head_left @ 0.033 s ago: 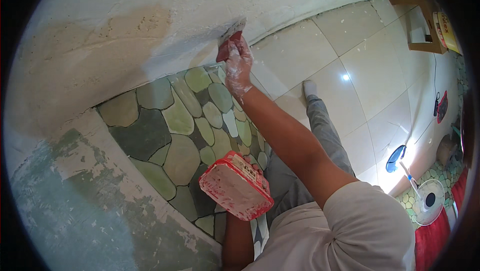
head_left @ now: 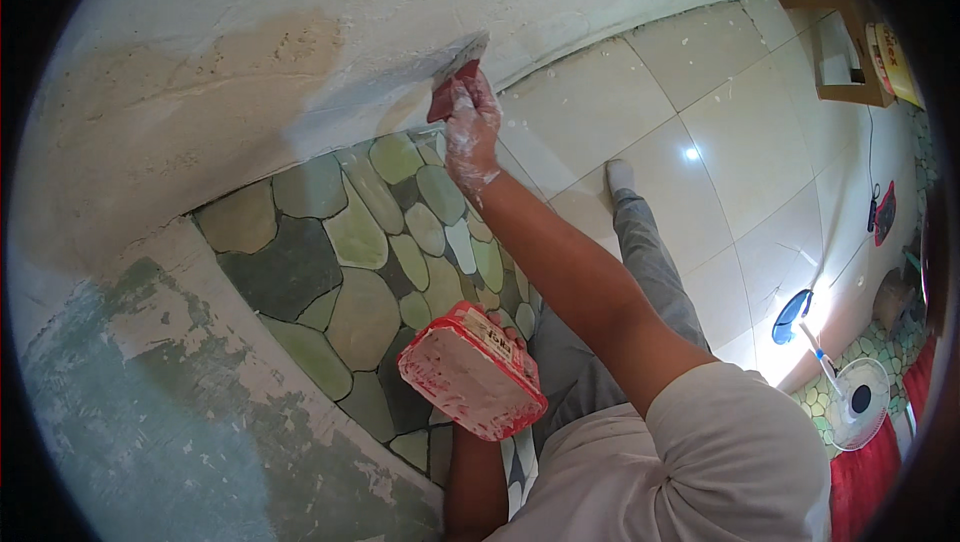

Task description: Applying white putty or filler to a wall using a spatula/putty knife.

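My right hand [head_left: 473,137], smeared white, grips a scraper [head_left: 443,99] with a red-brown body, its pale blade against the off-white plastered wall [head_left: 200,52], just above a band of irregular green and grey stone-pattern tiles [head_left: 330,322]. Lower down, my left hand [head_left: 515,342] holds a red rectangular tub [head_left: 470,377] smeared with pale compound; only some fingers show at its right side, the rest hidden behind it.
Square beige floor tiles [head_left: 740,172] lie to the right, under my socked foot [head_left: 620,175]. A wooden box [head_left: 845,92] with a yellow container [head_left: 895,62] stands far right, a white fan [head_left: 858,402] lower right. A patchy green-painted surface [head_left: 170,402] fills the lower left.
My right hand and the scraper have moved slightly left and up along the wall. The tub in my left hand stays where it was.
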